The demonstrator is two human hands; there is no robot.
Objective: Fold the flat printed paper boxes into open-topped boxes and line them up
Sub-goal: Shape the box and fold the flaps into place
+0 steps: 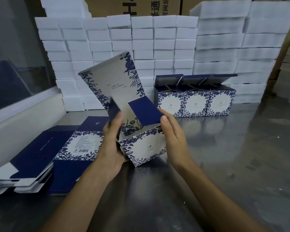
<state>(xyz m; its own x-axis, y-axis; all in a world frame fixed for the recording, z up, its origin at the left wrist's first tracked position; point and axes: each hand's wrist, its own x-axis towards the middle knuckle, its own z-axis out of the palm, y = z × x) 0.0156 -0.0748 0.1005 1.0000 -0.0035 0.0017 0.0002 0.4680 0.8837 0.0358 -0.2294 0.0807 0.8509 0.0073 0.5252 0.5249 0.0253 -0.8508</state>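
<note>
A half-formed blue-and-white floral box stands tilted on the steel table in front of me, its long lid panel sticking up and back. My left hand grips its left side, thumb against a dark blue side flap. My right hand holds the right side, thumb on the other dark blue flap, which leans inward. A row of three folded open-topped boxes stands behind to the right. A stack of flat printed boxes lies to the left.
Stacks of white foam blocks wall off the back of the steel table. Brown cartons stand behind them. A white ledge and window run along the left. Another pale stack sits at the far right edge.
</note>
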